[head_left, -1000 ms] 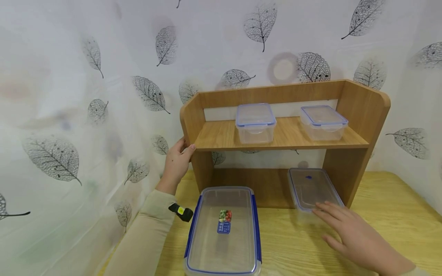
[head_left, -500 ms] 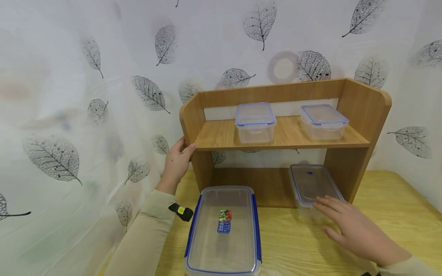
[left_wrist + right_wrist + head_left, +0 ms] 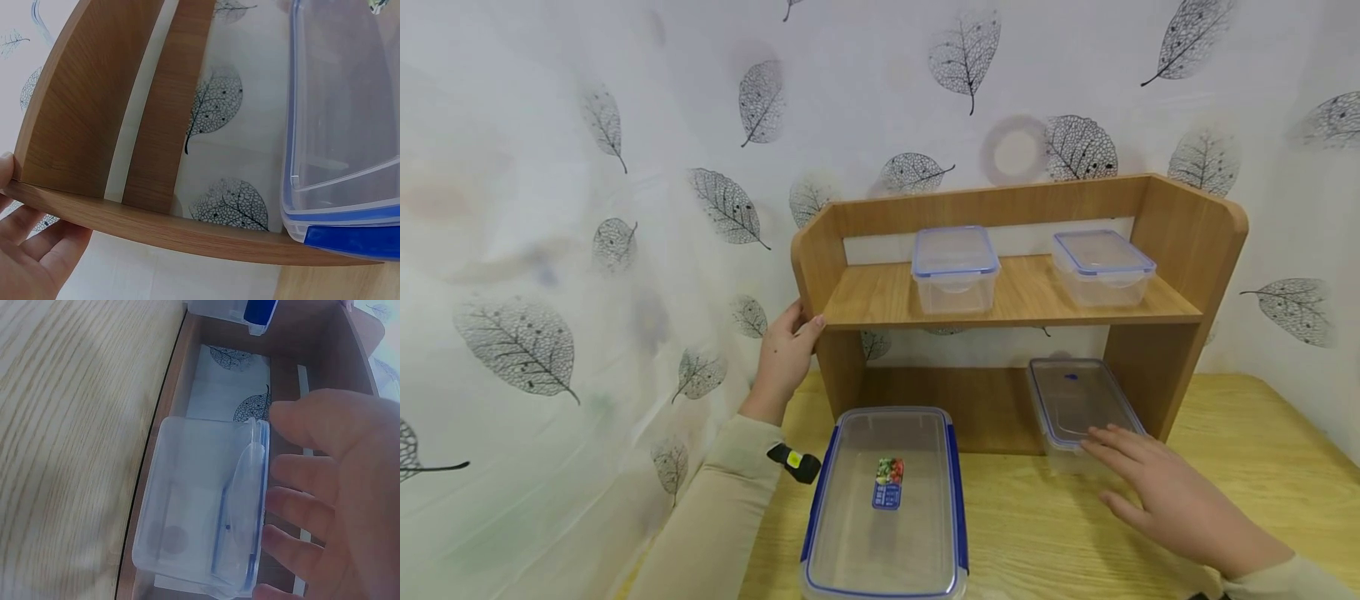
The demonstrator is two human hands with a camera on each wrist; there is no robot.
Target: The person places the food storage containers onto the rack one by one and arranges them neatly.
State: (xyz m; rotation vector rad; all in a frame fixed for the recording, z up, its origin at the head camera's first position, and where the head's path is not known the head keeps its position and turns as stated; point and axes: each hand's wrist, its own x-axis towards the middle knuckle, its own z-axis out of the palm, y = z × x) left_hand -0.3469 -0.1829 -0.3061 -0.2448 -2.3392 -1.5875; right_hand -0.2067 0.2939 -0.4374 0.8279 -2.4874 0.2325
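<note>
My left hand [image 3: 784,354] grips the left side panel of a two-level wooden desk shelf [image 3: 841,371]. In the left wrist view its thumb lies on one face of the panel edge, with the fingers [image 3: 62,247] curled behind. My right hand [image 3: 1161,496] touches the front lid edge of a clear food container [image 3: 1078,400] with its fingers extended. This container has a blue-rimmed lid and stands in the lower level against the right panel, its front end jutting out. In the right wrist view the fingertips [image 3: 284,503] are right at the lid's edge.
A larger clear container [image 3: 917,525] with blue side clips and a vegetable label stands at the lower left, partly in front of the shelf. Two smaller clear boxes, a left one [image 3: 955,271] and a right one [image 3: 1101,267], sit on the upper board. Leaf-patterned sheeting hangs behind.
The container under my right hand has slid slightly deeper into the lower level, with the hand following it. My left hand keeps its hold on the side panel.
</note>
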